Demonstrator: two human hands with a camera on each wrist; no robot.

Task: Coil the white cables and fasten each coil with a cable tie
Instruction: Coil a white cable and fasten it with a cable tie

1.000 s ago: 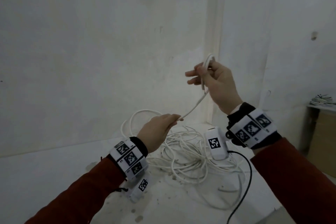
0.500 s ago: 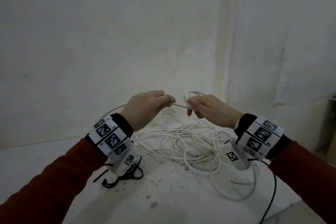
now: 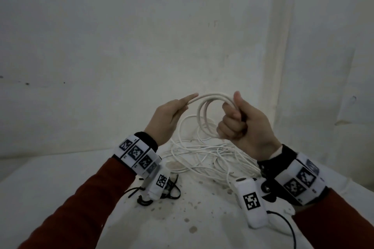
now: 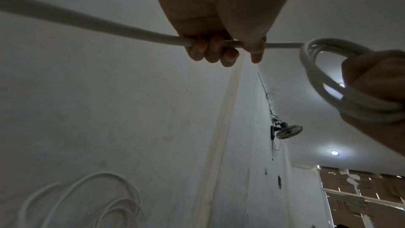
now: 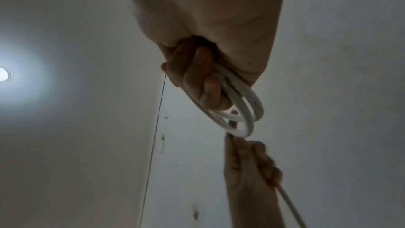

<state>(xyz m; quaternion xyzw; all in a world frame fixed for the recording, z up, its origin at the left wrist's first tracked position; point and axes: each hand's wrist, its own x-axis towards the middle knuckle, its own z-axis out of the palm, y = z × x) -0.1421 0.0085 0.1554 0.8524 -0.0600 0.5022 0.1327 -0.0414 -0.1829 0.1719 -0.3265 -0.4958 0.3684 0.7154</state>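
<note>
1. The white cable (image 3: 210, 97) is held up above the table (image 3: 60, 188); a few loops of it form a small coil (image 3: 202, 119).
2. The right hand (image 3: 242, 125) is fisted round the coil, hiding the loops' far side.
3. The left hand (image 3: 170, 115) has its fingers (image 4: 210, 49) curled on the feeding strand.
4. Loose cable lies tangled (image 3: 204, 157) below; dark cable ties (image 3: 172, 188) are partly hidden behind the left wrist.

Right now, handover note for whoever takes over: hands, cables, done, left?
Right hand: fist round a small coil of white cable, a few loops.
Left hand: grips the cable's feed strand just beside the coil, index finger straight along it.
Loose cable pile lies tangled on the table beneath; black ties by the left wrist.
Done: first loops. Left: finish winding, tie it, then the rest.
</note>
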